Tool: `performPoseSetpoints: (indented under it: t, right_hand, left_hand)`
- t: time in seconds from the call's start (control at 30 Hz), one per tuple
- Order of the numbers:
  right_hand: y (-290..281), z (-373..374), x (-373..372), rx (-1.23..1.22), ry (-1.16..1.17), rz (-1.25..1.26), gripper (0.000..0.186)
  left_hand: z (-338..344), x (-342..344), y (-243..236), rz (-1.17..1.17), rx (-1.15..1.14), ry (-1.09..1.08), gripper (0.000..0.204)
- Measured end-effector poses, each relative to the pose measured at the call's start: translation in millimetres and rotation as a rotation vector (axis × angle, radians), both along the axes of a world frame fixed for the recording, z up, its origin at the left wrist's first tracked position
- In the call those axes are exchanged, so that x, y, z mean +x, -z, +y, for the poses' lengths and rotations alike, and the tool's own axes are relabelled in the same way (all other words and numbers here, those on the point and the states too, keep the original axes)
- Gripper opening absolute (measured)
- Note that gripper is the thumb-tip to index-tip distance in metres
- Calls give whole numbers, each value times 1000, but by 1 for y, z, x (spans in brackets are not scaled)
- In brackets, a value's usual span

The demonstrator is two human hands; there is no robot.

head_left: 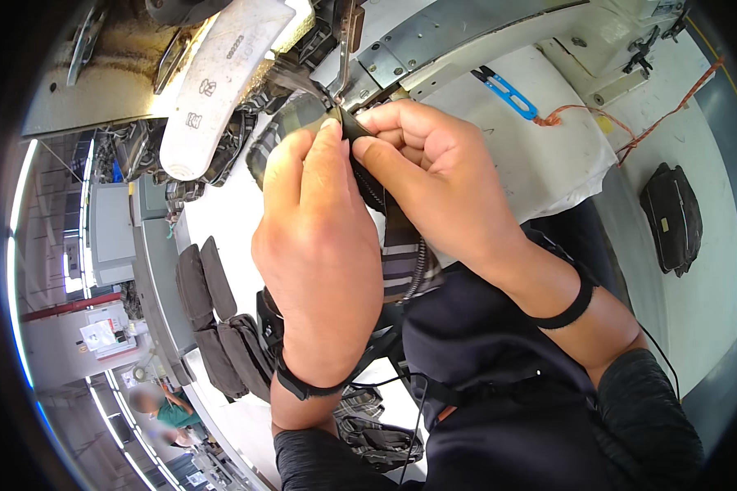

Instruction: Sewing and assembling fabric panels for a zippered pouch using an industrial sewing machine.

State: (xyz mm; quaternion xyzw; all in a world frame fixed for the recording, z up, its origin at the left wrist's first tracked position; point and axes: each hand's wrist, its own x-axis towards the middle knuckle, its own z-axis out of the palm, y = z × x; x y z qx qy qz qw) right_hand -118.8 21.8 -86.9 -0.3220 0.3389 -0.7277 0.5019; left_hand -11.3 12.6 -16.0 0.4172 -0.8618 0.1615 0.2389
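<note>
My left hand (315, 237) and my right hand (446, 192) meet at a dark fabric strip (350, 127), pinching it between thumbs and fingertips just below the metal presser area (341, 86) of a sewing machine. A zipper (420, 266) and striped plaid fabric (397, 278) hang from between my hands toward my lap, partly hidden by them. The machine's white arm (209, 98) lies to the upper left, with more plaid fabric beside and beneath it.
Blue thread snips (508, 94) tied with orange cord lie on a white padded surface at upper right. A dark fabric pouch (670, 217) rests on the right table. Grey-brown pieces (221, 319) are stacked at left. A co-worker in green (176, 409) works at lower left.
</note>
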Motion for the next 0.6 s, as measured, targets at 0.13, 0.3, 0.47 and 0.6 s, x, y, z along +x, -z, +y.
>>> performPoseSetpoints:
  t: [0.13, 0.3, 0.47, 0.6]
  right_hand:
    - [2, 3, -2, -20, 34, 113, 14]
    - [6, 7, 0, -29, 77, 180, 17]
    - [5, 24, -6, -45, 137, 433, 21]
    - [22, 38, -10, -71, 57, 395, 25]
  left_hand:
    - [5, -4, 3, 146, 76, 30, 21]
    - [18, -17, 9, 224, 121, -33, 25]
    - [31, -15, 12, 206, 192, -35, 31]
    - [45, -7, 17, 286, 310, 19, 34]
